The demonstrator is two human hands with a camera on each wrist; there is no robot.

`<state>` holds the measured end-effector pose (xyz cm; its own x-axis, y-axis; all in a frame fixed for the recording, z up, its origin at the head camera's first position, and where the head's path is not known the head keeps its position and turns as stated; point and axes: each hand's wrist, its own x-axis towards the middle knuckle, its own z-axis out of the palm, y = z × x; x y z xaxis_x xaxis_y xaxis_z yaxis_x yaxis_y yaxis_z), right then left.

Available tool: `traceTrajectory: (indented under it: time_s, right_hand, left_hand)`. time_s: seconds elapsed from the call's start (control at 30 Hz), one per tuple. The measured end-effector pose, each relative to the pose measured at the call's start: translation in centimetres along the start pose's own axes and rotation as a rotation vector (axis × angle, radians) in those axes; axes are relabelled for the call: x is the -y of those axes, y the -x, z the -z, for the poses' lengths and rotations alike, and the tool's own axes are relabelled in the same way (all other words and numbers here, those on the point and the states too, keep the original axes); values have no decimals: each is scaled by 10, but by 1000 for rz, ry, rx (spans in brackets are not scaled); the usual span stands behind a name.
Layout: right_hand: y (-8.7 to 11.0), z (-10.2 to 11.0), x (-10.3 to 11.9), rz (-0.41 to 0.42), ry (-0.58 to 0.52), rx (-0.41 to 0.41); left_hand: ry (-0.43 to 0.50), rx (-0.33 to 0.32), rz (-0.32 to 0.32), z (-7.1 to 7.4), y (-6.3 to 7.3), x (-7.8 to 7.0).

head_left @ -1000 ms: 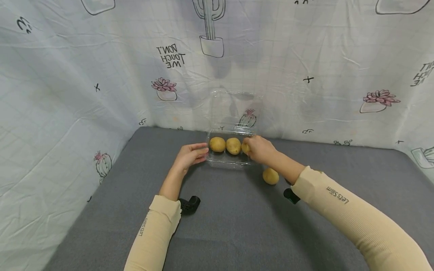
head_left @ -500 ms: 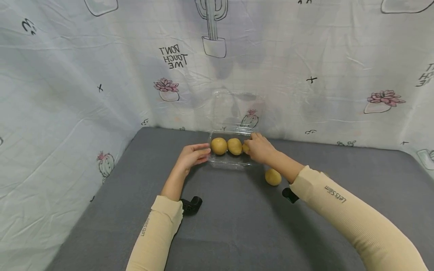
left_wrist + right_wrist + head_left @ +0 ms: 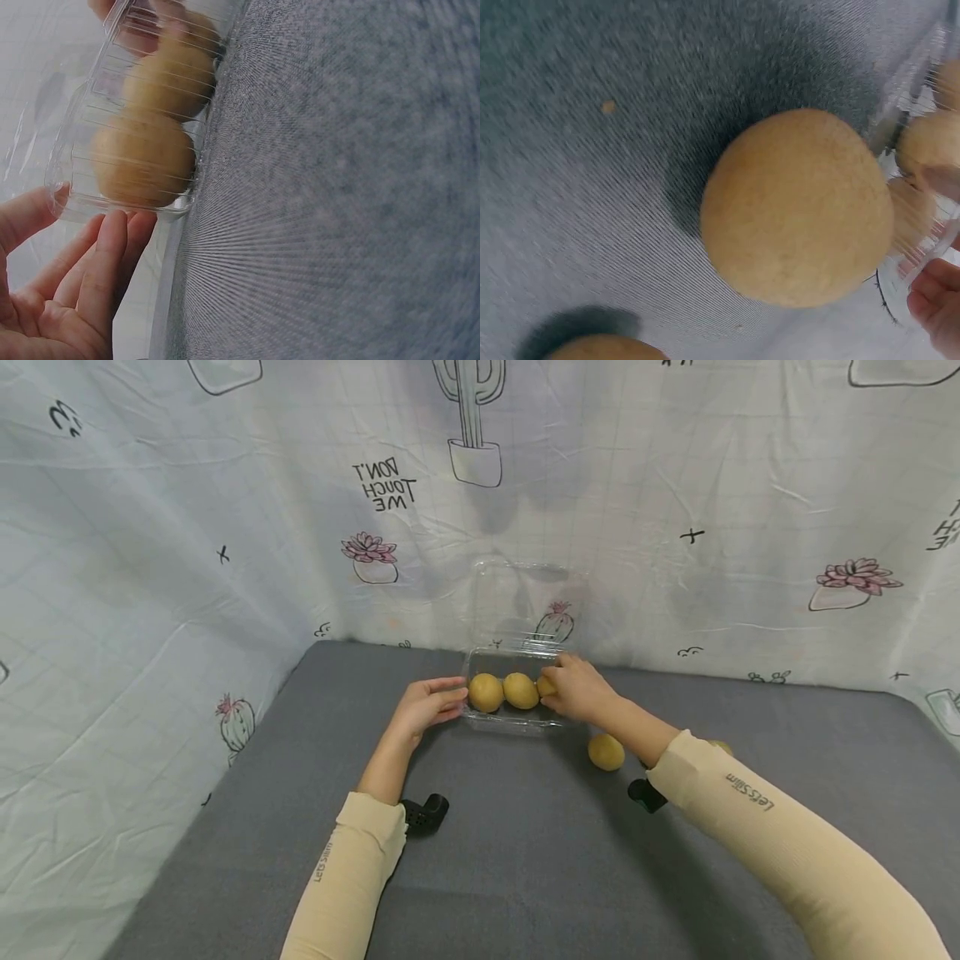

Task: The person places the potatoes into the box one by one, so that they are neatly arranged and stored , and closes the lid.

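Observation:
A clear plastic clamshell container stands at the back of the grey table, its lid raised against the curtain. Two yellow potatoes lie side by side in it. A third potato, at the right end, is partly hidden by my right hand, whose curled fingers grip it inside the container. My left hand touches the container's left end with fairly straight fingers and thumb. One loose potato lies on the table below my right wrist.
Another potato shows partly behind the right sleeve. Black wrist-worn devices are on both wrists. A printed white curtain closes off the back and sides of the table.
The potatoes in the container have shifted toward its near side. Both hands stay at the container, the right still holding the end potato. The head view has turned slightly.

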<state>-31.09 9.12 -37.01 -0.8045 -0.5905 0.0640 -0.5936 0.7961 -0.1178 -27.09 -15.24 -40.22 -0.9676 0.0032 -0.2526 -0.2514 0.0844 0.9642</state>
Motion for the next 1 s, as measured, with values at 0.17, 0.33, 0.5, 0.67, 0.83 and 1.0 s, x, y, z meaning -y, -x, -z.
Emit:
traceTrajectory:
  time_s: [0.17, 0.33, 0.5, 0.67, 0.83, 1.0]
  right_hand:
    - [12, 8, -7, -22, -155, -64]
    - [25, 17, -17, -25, -229, -102]
    - [38, 23, -25, -20, -245, -84]
    - [53, 32, -30, 3, -255, 12]
    - [68, 49, -33, 28, -287, 234]
    - [82, 65, -37, -35, -362, 565]
  left_hand:
    - [-2, 12, -2, 0, 1, -1]
    - [-5, 9, -2, 2, 1, -2]
    - [6, 3, 16, 2, 0, -1]
    - [16, 6, 19, 2, 0, 0]
    - [26, 10, 24, 1, -1, 0]
    - [17, 14, 17, 1, -1, 0]
